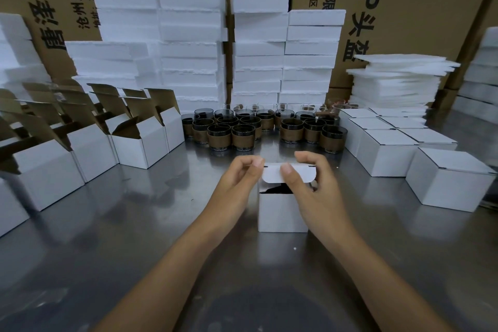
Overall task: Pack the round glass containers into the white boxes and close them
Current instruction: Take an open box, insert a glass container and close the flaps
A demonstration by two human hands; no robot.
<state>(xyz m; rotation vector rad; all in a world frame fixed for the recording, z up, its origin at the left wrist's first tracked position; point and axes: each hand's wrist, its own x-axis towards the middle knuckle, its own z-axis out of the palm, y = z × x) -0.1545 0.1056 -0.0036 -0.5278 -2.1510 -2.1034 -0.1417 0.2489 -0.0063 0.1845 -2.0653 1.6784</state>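
**Flap half down on the centre box**

Our right hand pinches the tuck flap of the white box, thumb on its front. Our left hand curls at the flap's left edge, grip unclear. Bare surface rings the box. Glass containers are clustered behind, open boxes left, closed boxes right.

The tabletop is bare metal, smooth and shiny enough to throw back blurred reflections. The box in the middle is matt white card. The open boxes on the left show raw brown card inside. The cups are glossy dark glass with a dull brown band. The blocks behind are white foam, grainy and rough-edged.
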